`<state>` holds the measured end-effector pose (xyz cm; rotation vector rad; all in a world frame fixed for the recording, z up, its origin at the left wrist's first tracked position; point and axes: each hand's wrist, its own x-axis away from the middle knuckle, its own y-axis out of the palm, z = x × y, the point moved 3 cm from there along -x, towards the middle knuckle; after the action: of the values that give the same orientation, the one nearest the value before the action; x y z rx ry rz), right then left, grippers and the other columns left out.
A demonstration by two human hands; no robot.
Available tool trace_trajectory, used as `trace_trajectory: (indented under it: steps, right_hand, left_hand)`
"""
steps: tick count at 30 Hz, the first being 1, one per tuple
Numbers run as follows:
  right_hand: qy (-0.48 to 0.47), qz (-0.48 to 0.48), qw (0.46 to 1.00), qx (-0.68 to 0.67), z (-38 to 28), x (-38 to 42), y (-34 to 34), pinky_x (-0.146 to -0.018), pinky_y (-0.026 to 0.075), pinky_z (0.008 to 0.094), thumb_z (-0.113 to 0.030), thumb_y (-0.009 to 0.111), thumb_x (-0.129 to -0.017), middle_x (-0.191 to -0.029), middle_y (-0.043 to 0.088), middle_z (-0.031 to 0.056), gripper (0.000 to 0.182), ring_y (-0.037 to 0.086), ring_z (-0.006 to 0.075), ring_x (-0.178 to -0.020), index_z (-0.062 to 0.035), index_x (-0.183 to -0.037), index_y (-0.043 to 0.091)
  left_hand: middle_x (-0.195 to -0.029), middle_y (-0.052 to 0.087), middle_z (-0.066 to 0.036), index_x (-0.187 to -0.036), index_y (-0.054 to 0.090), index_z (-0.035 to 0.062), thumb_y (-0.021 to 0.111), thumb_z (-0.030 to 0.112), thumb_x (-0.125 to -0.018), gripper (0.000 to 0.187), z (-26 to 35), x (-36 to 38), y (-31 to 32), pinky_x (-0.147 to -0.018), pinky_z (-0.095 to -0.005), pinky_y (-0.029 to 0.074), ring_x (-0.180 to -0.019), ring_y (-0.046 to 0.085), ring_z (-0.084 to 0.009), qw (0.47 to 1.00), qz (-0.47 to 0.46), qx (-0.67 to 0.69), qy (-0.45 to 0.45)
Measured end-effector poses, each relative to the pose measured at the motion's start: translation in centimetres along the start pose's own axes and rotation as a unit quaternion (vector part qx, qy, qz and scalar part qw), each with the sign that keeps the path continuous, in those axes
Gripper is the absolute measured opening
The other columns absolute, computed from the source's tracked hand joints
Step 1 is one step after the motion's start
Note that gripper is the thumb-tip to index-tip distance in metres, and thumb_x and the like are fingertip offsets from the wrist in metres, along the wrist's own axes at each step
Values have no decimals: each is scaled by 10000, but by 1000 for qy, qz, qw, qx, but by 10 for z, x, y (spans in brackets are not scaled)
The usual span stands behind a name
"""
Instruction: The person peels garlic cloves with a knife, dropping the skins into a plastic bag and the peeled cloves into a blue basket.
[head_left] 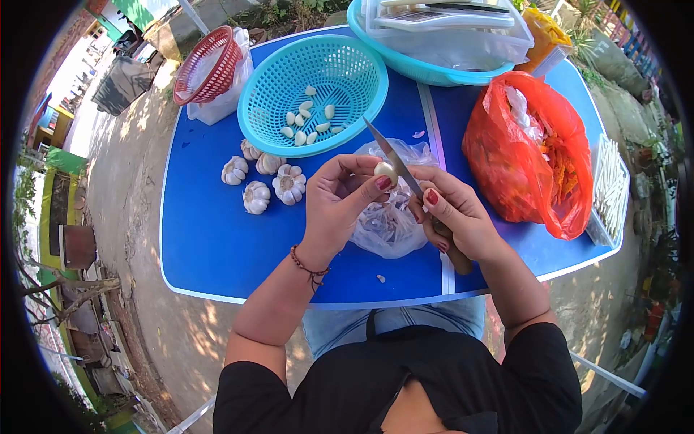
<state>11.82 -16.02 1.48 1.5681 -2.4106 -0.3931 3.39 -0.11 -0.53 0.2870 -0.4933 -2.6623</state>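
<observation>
Pinched between the thumb and fingers of my left hand (347, 192) is a pale garlic clove (386, 172). My right hand (454, 211) is closed round a knife (394, 158) with a brown handle, its blade pointing up and left, beside the clove. Below both hands lies a clear plastic bag (390, 230) with garlic skins in it. Several whole garlic bulbs (289, 185) sit on the blue table (217, 253) to the left of my left hand. Behind them, a turquoise basket (260, 94) holds several peeled cloves (300, 137).
A red plastic bag (499, 166) stands at the right, next to a clear container of white sticks (609, 181). At the back are a turquoise basin (434, 72) with plastic boxes and a yellow packet (546, 36). A small red basket (210, 65) is at the back left.
</observation>
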Motion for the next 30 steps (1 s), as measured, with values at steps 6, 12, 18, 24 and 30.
trace_trajectory:
  steps: [6,12,18,24,30]
  right_hand:
    - [-7,-3,1000,14,1,-1,1,-415,329,147,-259,437,-988,-767,486,26,405,425,22,-456,-86,-1355,431]
    - [0,-5,1000,1,1,0,2,-412,329,149,-250,427,-992,-773,484,26,396,429,24,-459,-84,-1352,432]
    - [-6,-4,1000,7,0,-1,0,-411,335,153,-255,422,-993,-775,478,30,393,432,31,-463,-76,-1342,437]
    - [11,2,1000,-9,1,-1,-1,-407,340,159,-258,426,-992,-781,479,36,392,431,34,-466,-76,-1339,439]
    - [-1,7,1000,-15,3,-1,-2,-403,342,159,-248,420,-994,-781,479,35,386,430,32,-460,-74,-1338,440]
  left_hand:
    - [-959,643,-102,-1054,569,3,687,70,-827,265,0,0,-2,-691,-253,582,-853,669,-177,1000,-7,4,-6]
    - [-967,650,-128,-1038,575,-22,712,97,-815,287,2,-1,-1,-684,-238,563,-866,673,-175,1000,8,14,-20]
    - [-992,654,-139,-1052,579,-12,695,102,-830,275,4,-1,-1,-692,-242,564,-879,675,-191,999,-4,18,-41]
    - [-1018,639,-143,-1072,562,-4,616,77,-881,214,3,-3,0,-757,-298,578,-903,669,-227,998,-16,63,-25]
    - [-995,636,-125,-1037,565,-8,667,102,-854,237,1,-3,-1,-772,-290,567,-896,666,-190,997,-2,69,-25]
